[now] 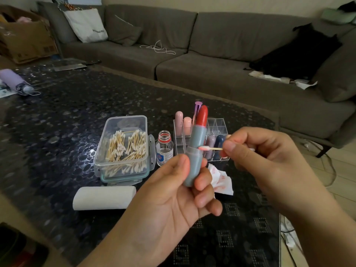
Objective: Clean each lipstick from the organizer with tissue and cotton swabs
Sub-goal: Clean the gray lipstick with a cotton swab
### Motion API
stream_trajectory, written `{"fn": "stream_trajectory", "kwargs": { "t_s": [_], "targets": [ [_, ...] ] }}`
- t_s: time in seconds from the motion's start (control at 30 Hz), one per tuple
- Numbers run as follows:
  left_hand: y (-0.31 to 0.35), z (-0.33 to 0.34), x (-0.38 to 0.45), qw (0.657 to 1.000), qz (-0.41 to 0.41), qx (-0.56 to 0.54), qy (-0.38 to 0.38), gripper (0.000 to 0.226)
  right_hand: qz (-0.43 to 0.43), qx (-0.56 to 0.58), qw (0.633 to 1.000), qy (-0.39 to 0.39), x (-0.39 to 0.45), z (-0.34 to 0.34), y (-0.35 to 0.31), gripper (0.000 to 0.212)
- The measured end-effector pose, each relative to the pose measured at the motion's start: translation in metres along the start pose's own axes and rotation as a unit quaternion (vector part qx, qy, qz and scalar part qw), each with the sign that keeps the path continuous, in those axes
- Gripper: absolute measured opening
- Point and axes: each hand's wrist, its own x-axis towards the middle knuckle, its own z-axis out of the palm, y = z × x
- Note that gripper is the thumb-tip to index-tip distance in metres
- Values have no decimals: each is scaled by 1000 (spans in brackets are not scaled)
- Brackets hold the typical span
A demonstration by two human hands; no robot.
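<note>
My left hand (173,191) grips an open grey-blue lipstick (195,151) upright, its red stick raised at the top. My right hand (265,157) pinches a cotton swab (210,148) whose pink-stained tip touches the ledge of the lipstick tube. Behind them stands the clear acrylic organizer (219,124) holding several lipsticks: two pink ones (183,122), a purple metallic one, a mauve one and a dark blue one. A crumpled tissue (221,179) with red smears lies on the table below my hands.
A clear box of cotton swabs (123,149) sits left of a small open glass bottle (164,149). A tissue roll (104,197) lies near the front on the dark patterned table (57,132). A grey sofa (212,60) runs behind.
</note>
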Motion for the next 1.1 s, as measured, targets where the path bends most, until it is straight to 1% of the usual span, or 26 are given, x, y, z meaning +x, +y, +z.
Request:
{"fn": "stream_trajectory", "kwargs": {
  "t_s": [0.1, 0.23, 0.33, 0.4, 0.53, 0.7, 0.8, 0.87, 1.0, 1.1],
  "targets": [
    [-2, -3, 2, 1000, 1, 7, -8, 30, -5, -2, 1000, -4, 0, 2, 0, 15],
    [-3, 0, 0, 999, -4, 33, 27, 37, -28, -29, 999, -20, -2, 5, 2, 27],
    [-2, 2, 0, 1000, -17, 16, 17, 39, -23, -27, 999, -27, -1, 4, 1, 22],
    [-1, 0, 1, 1000, -27, -9, 1, 38, -10, -11, 1000, -16, 0, 1, 0, 15],
    [1, -2, 1, 998, -35, -44, -25, 35, 1, -12, 1000, 0, 0, -3, 0, 18],
    [-1, -1, 0, 1000, -4, -9, 3, 32, -15, -26, 1000, -1, -1, 1, -1, 16],
    [-4, -1, 1, 999, 18, 8, 34, 30, -40, -65, 997, -8, -2, 4, -1, 24],
    [-4, -1, 0, 999, 26, 7, 33, 27, -45, -80, 996, -6, -3, 6, -2, 27],
    [-2, -1, 0, 999, 29, 13, 22, 22, -58, -88, 994, -6, -3, 4, -3, 24],
    [1, 2, -1, 999, 34, 7, 19, 21, -51, -87, 995, 3, -4, 3, -3, 18]
  ]
}}
